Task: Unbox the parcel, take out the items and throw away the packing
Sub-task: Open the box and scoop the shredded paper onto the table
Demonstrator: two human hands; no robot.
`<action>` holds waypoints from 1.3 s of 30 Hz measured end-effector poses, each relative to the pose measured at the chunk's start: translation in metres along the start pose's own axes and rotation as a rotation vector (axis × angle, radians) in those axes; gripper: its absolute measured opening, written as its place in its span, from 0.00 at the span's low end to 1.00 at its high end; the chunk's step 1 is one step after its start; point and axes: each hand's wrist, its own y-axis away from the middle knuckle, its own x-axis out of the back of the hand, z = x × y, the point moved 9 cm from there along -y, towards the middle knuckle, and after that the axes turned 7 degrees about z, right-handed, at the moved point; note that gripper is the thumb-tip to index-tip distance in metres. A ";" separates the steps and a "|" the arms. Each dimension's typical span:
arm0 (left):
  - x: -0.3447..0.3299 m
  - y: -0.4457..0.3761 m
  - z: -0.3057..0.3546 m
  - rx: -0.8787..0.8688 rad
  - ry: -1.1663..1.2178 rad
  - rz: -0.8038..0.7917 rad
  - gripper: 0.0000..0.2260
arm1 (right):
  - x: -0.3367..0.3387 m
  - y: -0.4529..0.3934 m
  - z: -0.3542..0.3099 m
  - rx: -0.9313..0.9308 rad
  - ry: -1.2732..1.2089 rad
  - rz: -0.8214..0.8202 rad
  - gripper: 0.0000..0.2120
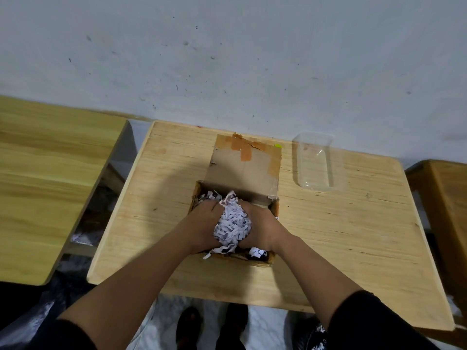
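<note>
An open cardboard box [274,208] sits in the middle of a small wooden table [341,236], its taped lid flap [242,168] folded back toward the wall. Inside the box, a bunch of white shredded paper [232,223] is pressed between both hands. My left hand [202,223] cups it from the left and my right hand [260,226] from the right. More shreds lie in the box's far left corner [209,195]. A dark item [262,255] with a scrap of paper on it shows at the near edge of the box; the rest of the contents are hidden.
A clear plastic tray [316,162] lies on the table to the right of the box. A second wooden table [45,178] stands on the left and a wooden stool [444,198] on the right. Shredded paper [80,238] lies on the floor between the tables. A wall is behind.
</note>
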 end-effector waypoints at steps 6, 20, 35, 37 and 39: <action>0.005 -0.002 0.006 0.037 0.056 0.022 0.34 | 0.019 0.009 -0.013 0.047 -0.025 0.034 0.37; 0.031 -0.005 0.016 -0.017 0.052 0.077 0.27 | 0.043 0.019 -0.034 0.058 -0.050 0.090 0.37; 0.080 -0.007 0.043 -0.138 0.083 0.075 0.17 | 0.068 0.032 -0.054 0.002 0.038 0.188 0.43; 0.094 -0.009 0.049 -0.158 0.098 0.109 0.24 | 0.079 0.038 -0.063 0.000 0.048 0.219 0.41; 0.102 -0.012 0.051 -0.122 0.090 0.080 0.32 | 0.092 0.045 -0.073 0.004 0.055 0.250 0.40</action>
